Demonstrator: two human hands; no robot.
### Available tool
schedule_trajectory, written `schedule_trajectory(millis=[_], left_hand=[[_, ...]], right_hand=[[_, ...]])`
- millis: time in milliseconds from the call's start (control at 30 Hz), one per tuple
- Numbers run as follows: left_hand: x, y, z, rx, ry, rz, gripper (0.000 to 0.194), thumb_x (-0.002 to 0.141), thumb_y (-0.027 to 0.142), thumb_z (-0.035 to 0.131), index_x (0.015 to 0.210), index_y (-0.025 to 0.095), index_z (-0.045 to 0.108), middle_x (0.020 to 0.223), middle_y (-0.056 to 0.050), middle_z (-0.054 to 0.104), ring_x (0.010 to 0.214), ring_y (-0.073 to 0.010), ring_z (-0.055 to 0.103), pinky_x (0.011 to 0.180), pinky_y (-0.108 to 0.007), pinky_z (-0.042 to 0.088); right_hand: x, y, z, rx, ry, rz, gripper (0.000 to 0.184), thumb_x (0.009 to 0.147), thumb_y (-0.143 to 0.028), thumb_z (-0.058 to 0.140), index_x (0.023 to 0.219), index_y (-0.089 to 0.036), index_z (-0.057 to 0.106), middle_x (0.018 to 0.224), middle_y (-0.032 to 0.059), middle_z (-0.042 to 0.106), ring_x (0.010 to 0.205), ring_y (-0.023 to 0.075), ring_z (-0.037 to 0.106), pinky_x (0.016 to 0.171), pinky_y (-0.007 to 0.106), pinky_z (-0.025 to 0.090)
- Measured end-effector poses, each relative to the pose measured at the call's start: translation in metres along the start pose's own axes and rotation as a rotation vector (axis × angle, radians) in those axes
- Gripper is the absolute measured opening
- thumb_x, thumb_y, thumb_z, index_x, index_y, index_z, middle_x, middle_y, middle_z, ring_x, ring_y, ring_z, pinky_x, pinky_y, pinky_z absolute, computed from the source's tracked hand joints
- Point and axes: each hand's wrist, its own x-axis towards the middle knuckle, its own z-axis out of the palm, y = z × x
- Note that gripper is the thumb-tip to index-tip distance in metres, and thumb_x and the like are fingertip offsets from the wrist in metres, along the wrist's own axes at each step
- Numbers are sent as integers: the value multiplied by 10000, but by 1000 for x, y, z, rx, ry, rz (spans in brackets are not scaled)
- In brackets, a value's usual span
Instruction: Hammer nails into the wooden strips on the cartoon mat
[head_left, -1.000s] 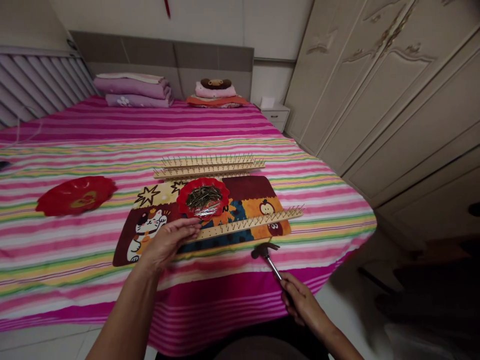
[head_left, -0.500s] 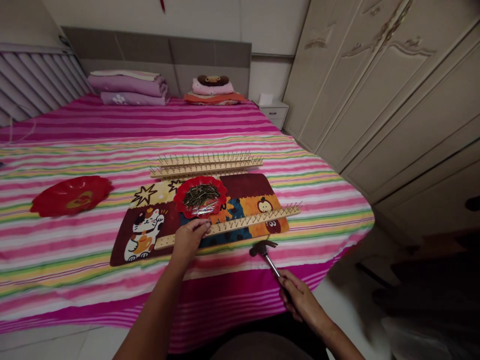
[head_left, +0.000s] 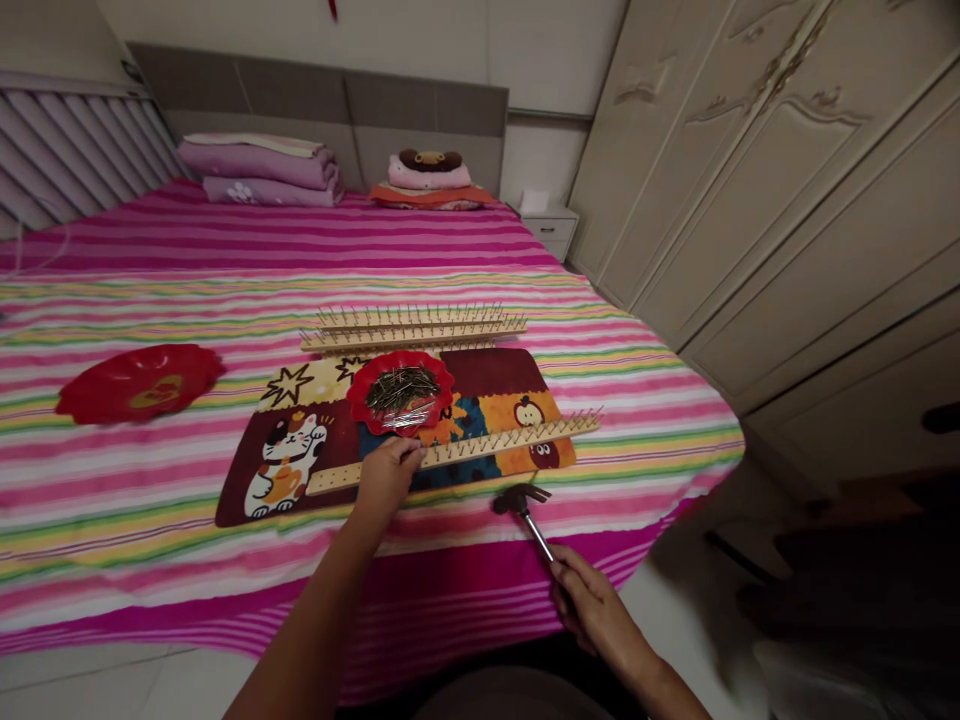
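Bedroom, low light. A large bed with a striped cover [head_left: 652, 450] fills the view, with a cream wardrobe [head_left: 750, 200] along its right side and a grey headboard [head_left: 322, 105] at the far end. Folded blankets [head_left: 259, 170] lie near the headboard.

On the cover sits a cat-print mat [head_left: 289, 470]. Two nail-studded wooden strips [head_left: 412, 330] lie together along its far edge. A red plate [head_left: 401, 368] heaped with loose nails [head_left: 397, 390] sits on the mat; a second red plate [head_left: 97, 395] lies well off to the left.

A third wooden strip [head_left: 480, 450] lies across the near part of the mat, just below the heaped plate, its nails upright along the right stretch. The left hand [head_left: 386, 478] is on this strip, fingers curled over it. Whether they wrap under or only press down is hard to tell in this light. The right hand [head_left: 596, 605] is closed around the handle of a hammer [head_left: 521, 497], head angled up over the cover.

A steady hold works best with the fingers kept off the nail points and the hammer swung well clear of them. The bed's near edge runs just below both hands; the right wrist is already past it. Striped cover stretches to the right of the strip.
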Motion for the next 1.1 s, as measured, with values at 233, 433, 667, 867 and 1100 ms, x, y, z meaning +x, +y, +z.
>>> schedule_trajectory(millis=[233,433,667,867,1100], left_hand=[[-2,-6,8,64,43,73,144,720,289,547,688,210,663,764,-10,650,753,-148,593,720,-250,439],[-5,-6,9,85,52,115,161,755,275,522,704,202,656,761,-17,628,732,-141,572,699,-243,429],[-5,-3,10,116,52,122,161,757,259,517,663,201,634,735,-23,615,718,-144,564,675,-246,427],[-8,-4,4,40,58,109,152,734,281,533,774,212,662,789,-10,647,699,-136,589,692,-250,457],[24,-1,-24,297,154,103,201,766,271,497,830,203,675,881,-44,656,814,-176,593,752,-271,433]], right_hand=[[-3,-70,33,-206,-124,-323,352,856,-442,416,1049,-186,559,542,-64,446,420,86,376,413,210,289],[20,-116,61,-394,-149,-558,318,887,-344,386,1070,-167,576,548,-64,384,473,93,353,459,205,299],[14,-107,53,-472,-158,-528,291,881,-333,386,1008,-162,585,560,-57,378,495,99,348,470,212,281],[-9,-51,7,-343,-174,-291,379,887,-446,377,1124,-191,526,535,-79,295,470,101,301,457,222,239],[12,14,-11,-148,5,-161,398,781,-518,471,983,-190,569,514,-81,309,443,93,299,412,209,217]])
